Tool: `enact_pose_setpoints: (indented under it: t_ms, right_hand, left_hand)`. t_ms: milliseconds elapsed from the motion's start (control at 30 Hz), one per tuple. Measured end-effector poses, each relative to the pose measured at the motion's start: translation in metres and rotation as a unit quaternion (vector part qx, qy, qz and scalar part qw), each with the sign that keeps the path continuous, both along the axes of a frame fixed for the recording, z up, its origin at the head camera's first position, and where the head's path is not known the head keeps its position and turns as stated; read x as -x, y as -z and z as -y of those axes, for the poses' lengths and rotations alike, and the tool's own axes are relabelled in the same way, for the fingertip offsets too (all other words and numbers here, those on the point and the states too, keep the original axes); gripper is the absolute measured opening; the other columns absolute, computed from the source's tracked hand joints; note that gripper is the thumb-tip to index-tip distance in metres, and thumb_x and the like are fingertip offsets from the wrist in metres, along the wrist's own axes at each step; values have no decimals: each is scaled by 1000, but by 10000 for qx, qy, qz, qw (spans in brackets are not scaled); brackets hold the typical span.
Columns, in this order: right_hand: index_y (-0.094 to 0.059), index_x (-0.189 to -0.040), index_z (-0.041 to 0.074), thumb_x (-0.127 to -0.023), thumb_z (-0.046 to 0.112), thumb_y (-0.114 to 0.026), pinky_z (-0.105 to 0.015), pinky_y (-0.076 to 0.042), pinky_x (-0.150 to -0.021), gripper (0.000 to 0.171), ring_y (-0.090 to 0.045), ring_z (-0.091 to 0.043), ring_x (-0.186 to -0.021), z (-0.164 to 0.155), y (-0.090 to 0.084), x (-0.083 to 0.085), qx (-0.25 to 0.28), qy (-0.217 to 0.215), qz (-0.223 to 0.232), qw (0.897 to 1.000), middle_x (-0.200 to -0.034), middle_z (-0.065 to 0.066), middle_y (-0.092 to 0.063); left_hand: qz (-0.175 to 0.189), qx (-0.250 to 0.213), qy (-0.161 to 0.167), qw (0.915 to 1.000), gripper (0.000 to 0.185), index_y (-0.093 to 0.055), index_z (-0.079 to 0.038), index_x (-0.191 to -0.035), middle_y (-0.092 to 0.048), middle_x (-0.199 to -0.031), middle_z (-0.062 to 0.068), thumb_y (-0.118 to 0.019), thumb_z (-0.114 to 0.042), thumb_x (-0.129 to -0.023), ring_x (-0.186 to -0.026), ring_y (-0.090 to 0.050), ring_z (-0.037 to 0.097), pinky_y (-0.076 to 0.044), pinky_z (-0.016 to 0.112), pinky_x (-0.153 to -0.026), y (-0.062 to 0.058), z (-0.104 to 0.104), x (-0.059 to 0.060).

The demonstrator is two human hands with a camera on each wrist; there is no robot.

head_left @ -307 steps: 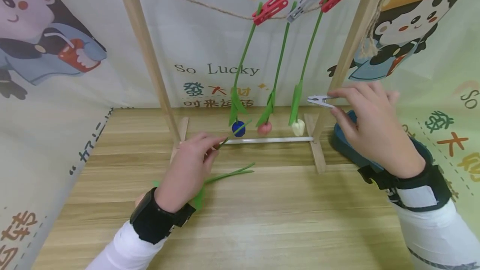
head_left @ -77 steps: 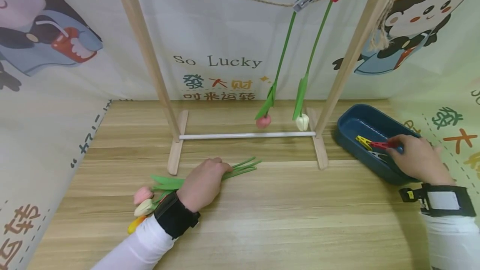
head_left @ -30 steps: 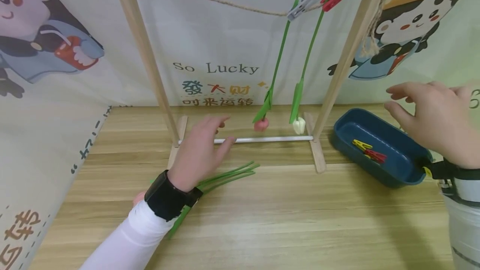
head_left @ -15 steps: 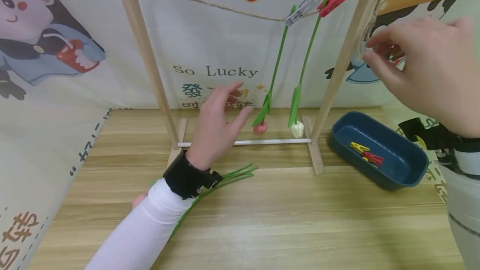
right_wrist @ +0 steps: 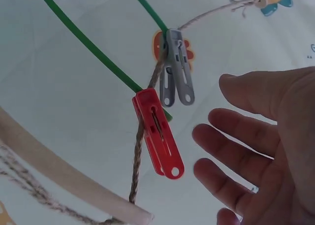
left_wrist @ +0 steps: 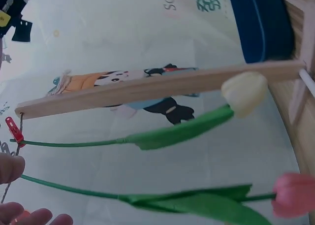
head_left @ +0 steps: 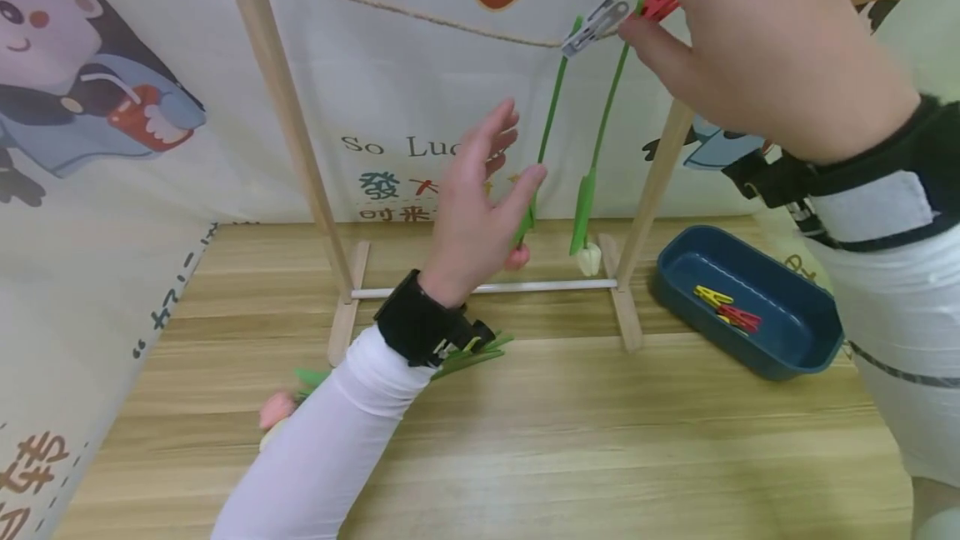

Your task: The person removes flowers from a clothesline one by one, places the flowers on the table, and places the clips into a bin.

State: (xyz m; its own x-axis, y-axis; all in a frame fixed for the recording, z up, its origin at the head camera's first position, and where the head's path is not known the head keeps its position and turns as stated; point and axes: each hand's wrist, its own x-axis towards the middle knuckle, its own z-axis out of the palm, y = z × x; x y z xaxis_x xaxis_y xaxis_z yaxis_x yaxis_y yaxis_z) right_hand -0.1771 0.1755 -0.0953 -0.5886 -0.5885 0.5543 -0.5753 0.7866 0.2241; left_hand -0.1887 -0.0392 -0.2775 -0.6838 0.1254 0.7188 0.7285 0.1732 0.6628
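Observation:
Two tulips hang head down from a rope (head_left: 412, 13). The white tulip (left_wrist: 243, 93) is clipped by a red clothespin (right_wrist: 160, 136), the pink tulip (left_wrist: 295, 195) by a grey clothespin (right_wrist: 178, 70). Raised beside the red clothespin, my right hand (head_left: 772, 40) has thumb and fingers parted. In the right wrist view a gap shows between its fingertips and both clothespins. My left hand (head_left: 480, 207), fingers extended and thumb apart, overlaps the pink tulip's stem in the head view. Nothing is held in either hand.
A wooden frame (head_left: 288, 107) with a white crossbar (head_left: 540, 286) carries the rope. On the right, a blue box (head_left: 787, 357) holds a yellow clothespin (head_left: 712, 297) and a red one (head_left: 738, 319). More tulips (head_left: 277, 409) lie at left, partly under my left arm.
The blue flower and its red clothespin, hanging on the rope ten seconds ago, have come off it. My right hand has left the box and risen to the clothespins; my left has risen rightward.

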Motion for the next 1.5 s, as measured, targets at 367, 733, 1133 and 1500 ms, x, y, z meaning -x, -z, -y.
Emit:
enact_pose_setpoints:
  t_ms: [367, 733, 1133, 1500]
  right_hand:
    - [-62, -137, -9, -109, 12, -56, -67, -12, -124, 35, -41, -51, -127, 20, -1, 15, -580, 666, 656, 9939, -130, -34, -60]
    - [-63, -134, -10, -110, 6, -51, -71, -11, -122, 32, -44, -52, -123, 21, -1, 15, -635, 665, 713, 9932, -128, -33, -61]
    - [-67, -123, -14, -108, -1, -53, -67, -28, -112, 24, -44, -51, -118, 18, 3, 19, -461, 292, 259, 9982, -119, -33, -62]
    - [-63, -126, -17, -108, -3, -48, -62, -42, -105, 28, -44, -50, -125, 11, 1, 16, -56, 39, -171, 9998, -129, -33, -54]
  left_hand:
    - [650, -399, 673, 9948, 60, -35, 2, -162, -46, -161, 19, -58, 2, -107, -144, -49, 20, -37, 26, -120, -4, -19, 8]
    - [546, -303, 89, 9980, 45, -59, 1, -147, -67, -121, 16, -61, 8, -103, -105, -66, 22, -57, 29, -91, -7, -21, 10]
    - [625, -248, -8, 9977, 44, -61, 1, -144, -67, -117, 14, -63, 10, -101, -102, -66, 25, -57, 28, -90, -8, -21, 9]
    - [627, -174, -93, 9978, 44, -62, 1, -143, -67, -115, 14, -62, 11, -101, -101, -65, 22, -56, 30, -90, -5, -11, 5]
